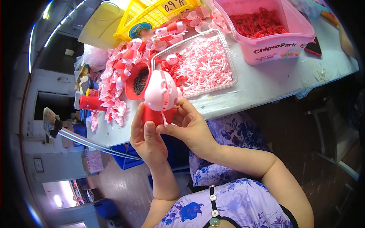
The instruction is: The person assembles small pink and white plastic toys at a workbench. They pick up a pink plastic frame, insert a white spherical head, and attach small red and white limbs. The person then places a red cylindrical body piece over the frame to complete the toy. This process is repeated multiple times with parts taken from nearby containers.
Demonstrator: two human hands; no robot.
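A plastic toy figure (pixel 156 93) with a rounded pale pink head and a red body is held up in front of the table edge. My left hand (pixel 149 142) grips the red body from the left, with fingers behind and thumb in front. On the right side, my right hand (pixel 192 127) has its fingers around the body, and its thumb and fingertips close at a small pink arm-like piece (pixel 164 119) on the front. How firmly that piece sits on the body cannot be made out. A red line runs down the head.
A clear tray (pixel 232 81) holds many small pink pieces and some red ones. Left of it is a red bowl (pixel 130 92) of dark small parts, beside piled pink and red toy parts (pixel 114 81). Behind stand a yellow basket (pixel 127 22) and a pink tub (pixel 247 49) of red pieces.
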